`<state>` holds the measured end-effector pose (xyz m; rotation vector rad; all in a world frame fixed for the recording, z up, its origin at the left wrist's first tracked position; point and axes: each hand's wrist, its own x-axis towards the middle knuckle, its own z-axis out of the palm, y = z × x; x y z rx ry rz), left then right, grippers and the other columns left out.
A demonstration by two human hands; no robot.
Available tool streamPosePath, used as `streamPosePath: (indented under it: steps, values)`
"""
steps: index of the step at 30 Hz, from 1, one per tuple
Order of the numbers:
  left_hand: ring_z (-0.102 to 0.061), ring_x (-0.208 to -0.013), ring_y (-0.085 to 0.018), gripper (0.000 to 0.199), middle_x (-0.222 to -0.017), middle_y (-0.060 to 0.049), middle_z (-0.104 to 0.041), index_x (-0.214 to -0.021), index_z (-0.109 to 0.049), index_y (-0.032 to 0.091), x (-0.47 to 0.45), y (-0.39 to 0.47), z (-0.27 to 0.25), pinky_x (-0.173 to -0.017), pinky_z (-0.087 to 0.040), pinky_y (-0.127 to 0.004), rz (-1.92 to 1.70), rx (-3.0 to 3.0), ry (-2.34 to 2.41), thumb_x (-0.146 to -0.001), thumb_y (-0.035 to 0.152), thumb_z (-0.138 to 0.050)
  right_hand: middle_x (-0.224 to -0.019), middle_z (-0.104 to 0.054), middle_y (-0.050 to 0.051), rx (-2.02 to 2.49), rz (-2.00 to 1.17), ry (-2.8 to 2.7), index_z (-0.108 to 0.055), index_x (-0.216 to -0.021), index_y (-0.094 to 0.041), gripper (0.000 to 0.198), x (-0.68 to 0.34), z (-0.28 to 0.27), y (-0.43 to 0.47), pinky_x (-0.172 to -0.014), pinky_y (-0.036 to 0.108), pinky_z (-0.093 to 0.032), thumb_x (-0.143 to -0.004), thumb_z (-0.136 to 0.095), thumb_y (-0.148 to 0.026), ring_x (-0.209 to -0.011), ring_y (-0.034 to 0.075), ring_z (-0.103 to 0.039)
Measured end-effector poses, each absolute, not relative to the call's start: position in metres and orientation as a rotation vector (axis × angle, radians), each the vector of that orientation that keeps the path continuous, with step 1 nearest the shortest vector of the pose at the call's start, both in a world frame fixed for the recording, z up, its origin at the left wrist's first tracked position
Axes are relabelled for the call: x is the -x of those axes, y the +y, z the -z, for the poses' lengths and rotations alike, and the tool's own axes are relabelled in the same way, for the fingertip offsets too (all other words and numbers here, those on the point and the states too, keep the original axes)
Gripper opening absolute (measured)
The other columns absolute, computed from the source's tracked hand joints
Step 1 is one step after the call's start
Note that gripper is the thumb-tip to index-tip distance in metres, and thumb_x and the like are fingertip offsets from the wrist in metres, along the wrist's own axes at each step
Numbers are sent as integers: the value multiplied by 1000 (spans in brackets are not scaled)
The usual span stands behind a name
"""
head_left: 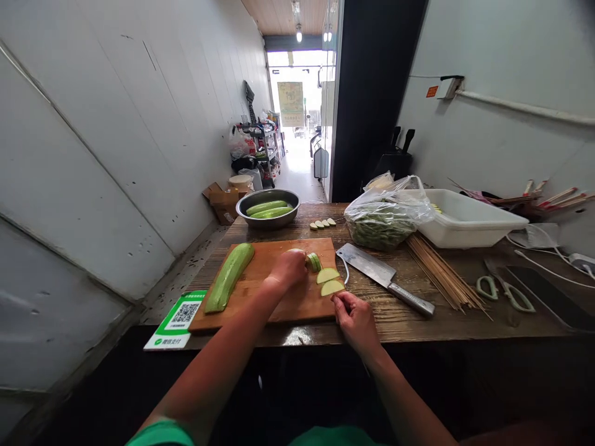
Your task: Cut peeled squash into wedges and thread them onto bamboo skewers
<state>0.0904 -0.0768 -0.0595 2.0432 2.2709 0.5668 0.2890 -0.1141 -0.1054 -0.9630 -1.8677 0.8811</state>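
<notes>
On the wooden cutting board (264, 291), my left hand (289, 267) is curled with its fingertips at a small stack of zucchini slices (314, 262); the fingers partly hide each other. My right hand (356, 317) is pinched at the board's right edge around a thin skewer (366, 370), whose end shows faintly below the hand. Two half-round zucchini slices (331, 287) lie in line just beyond its fingertips, apparently on that skewer. A long piece of zucchini (230, 277), its cut side hidden, rests on the left of the board.
A cleaver (372, 266) lies right of the board, beside loose bamboo skewers (446, 275) and scissors (506, 288). Behind stand a metal bowl (242, 207) of zucchini, a few slices (322, 224), a bag of green vegetables (383, 220) and a white tub (469, 229). A QR-code card (170, 334) sits front left.
</notes>
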Motion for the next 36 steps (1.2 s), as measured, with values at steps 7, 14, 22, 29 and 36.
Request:
streamPosePath:
  steps: [7,14,22,29,36]
  values:
    - [-59,-78,-17,22,-88,-4,-66,-86,-67,19,-69,-98,80,-72,-45,-28,-1135,-1724,1821,-67,28,-62,-63,-61,3,953,-782,-1986,-60,-74,-16,24,-286,105,-118,-55,22,-36,-84,-41,-24,-56,15,-55]
    - [-62,-73,-16,30,-88,-7,-65,-93,-60,15,-70,-111,79,-62,-47,-25,-1604,-822,1338,-68,31,-66,-64,-62,3,890,-756,-2038,-60,-77,-17,23,-279,104,-128,-54,22,-37,-85,-40,-22,-57,15,-57]
    - [-58,-54,-9,10,-77,-8,-65,-83,-61,9,-66,-110,74,-47,-44,-17,-1596,-466,1224,-74,13,-58,-67,-63,4,842,-773,-2112,-60,-76,-17,25,-271,111,-135,-58,23,-39,-86,-39,-22,-59,15,-58]
    - [-64,-71,-17,12,-81,-12,-66,-85,-61,7,-64,-110,76,-63,-52,-25,-1538,-473,1128,-76,12,-56,-60,-59,3,872,-789,-2110,-60,-72,-17,26,-271,108,-134,-52,22,-36,-86,-39,-24,-52,13,-53]
    - [-64,-71,-18,12,-81,-13,-66,-84,-62,6,-61,-110,76,-65,-54,-28,-1524,-476,1105,-75,12,-56,-62,-61,3,881,-801,-2101,-62,-77,-17,24,-271,106,-133,-51,23,-35,-85,-41,-25,-52,14,-54]
